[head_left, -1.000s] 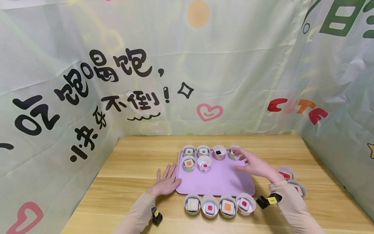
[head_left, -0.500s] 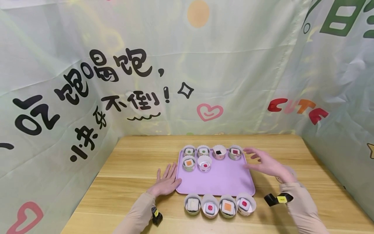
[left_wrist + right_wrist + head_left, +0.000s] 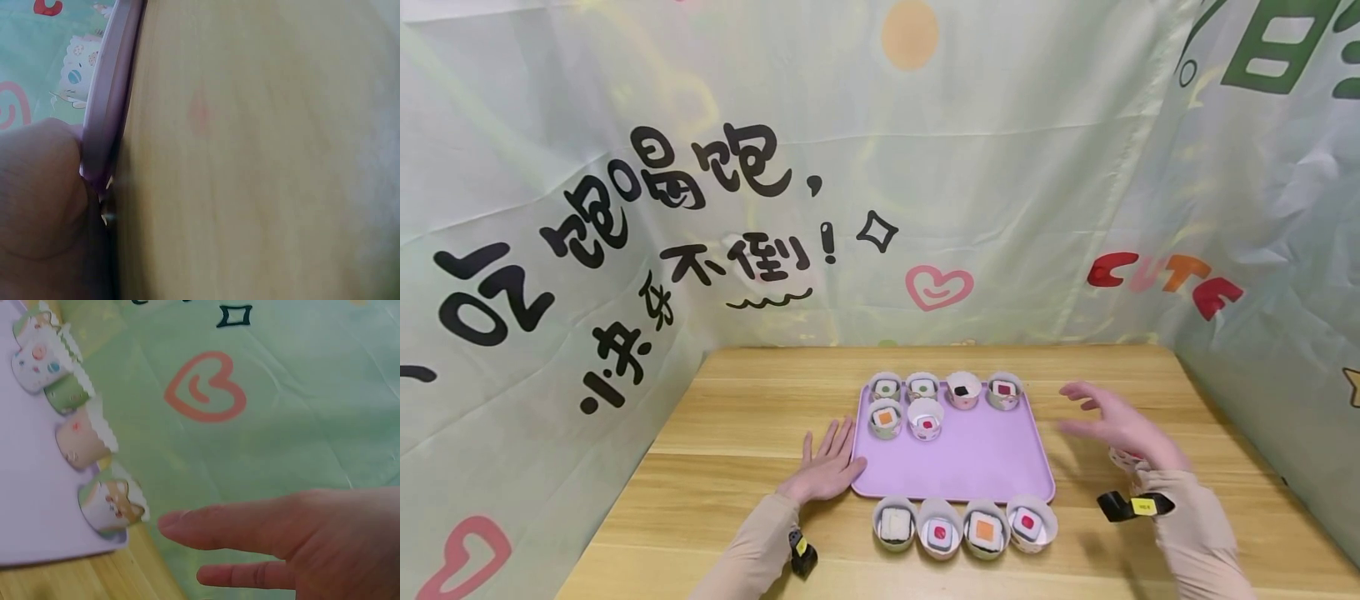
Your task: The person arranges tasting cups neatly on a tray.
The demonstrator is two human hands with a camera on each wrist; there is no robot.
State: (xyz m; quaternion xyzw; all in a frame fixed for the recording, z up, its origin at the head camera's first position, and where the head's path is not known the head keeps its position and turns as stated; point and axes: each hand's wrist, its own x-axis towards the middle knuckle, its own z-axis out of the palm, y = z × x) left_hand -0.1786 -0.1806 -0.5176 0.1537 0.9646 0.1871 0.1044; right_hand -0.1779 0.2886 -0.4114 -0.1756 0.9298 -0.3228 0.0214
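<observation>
A lilac tray [image 3: 970, 467] lies on the wooden table. Several paper cups with sushi-like pieces stand along its far edge, the rightmost being a green cup [image 3: 1003, 392] with a dark red centre. Two more, an orange-topped cup [image 3: 884, 419] and a white cup [image 3: 925, 419], form a second row at left. My left hand [image 3: 823, 471] lies flat on the table, fingers spread, its thumb at the tray's left rim. Right of the tray, my right hand [image 3: 1123, 427] is in the air, holding nothing, fingers loosely bent. In the right wrist view, the nearest cup [image 3: 111, 503] bears an animal face.
In front of the tray stands a row of several cups [image 3: 985, 533] with sushi-like pieces. Another cup [image 3: 1124, 460] sits at the right, mostly hidden by my right wrist. A printed cloth [image 3: 1030, 208] encloses the table's back and sides.
My right hand has moved from over the far-right cup on the tray out to the right, uncovering that cup. The cups at the right are now largely covered by the arm. My left hand stays still.
</observation>
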